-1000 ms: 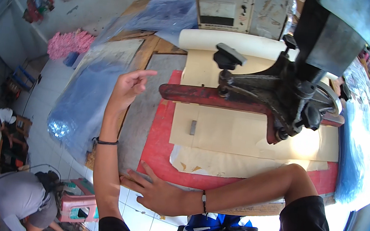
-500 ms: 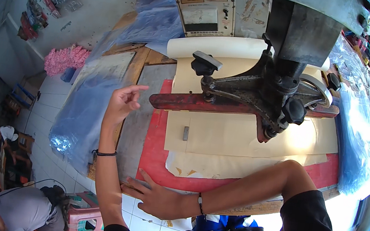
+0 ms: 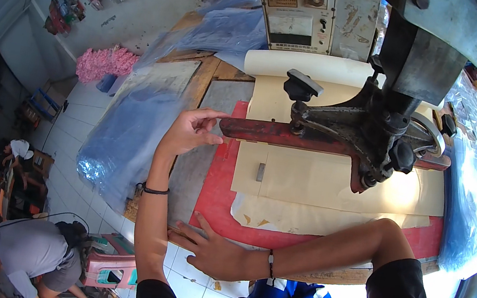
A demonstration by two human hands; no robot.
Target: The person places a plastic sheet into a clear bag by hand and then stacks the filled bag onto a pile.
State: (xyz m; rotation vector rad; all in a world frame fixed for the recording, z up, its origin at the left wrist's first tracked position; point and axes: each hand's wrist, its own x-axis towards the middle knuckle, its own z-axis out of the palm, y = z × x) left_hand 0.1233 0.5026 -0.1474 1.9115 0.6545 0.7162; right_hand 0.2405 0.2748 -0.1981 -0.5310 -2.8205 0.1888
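My left hand [image 3: 191, 131] is raised beside the left end of a red metal bar [image 3: 288, 136], index finger and thumb apart. The index fingertip is at the bar's end; I cannot tell whether they touch. Nothing shows in that hand. The bar is bolted under a dark press head [image 3: 383, 123] with black knobs. Below the bar lie cream sheets [image 3: 318, 183] on a red mat [image 3: 218, 191], with a small grey metal block [image 3: 260, 172] on top. My right hand [image 3: 223, 257] lies at the table's front edge, fingers spread, holding nothing I can see. My right forearm crosses the front edge.
Clear bluish plastic sheets [image 3: 126, 134] lie left, and more plastic [image 3: 471, 192] hangs over the right side. A cream roll [image 3: 312, 68] lies before the machine's control box [image 3: 297, 24]. A person [image 3: 38, 255] bends near a pink stool [image 3: 109, 264] at lower left.
The view has shifted, so the press and table appear further right. My left hand has come closer to the bar's end. My right hand stays at the table edge.
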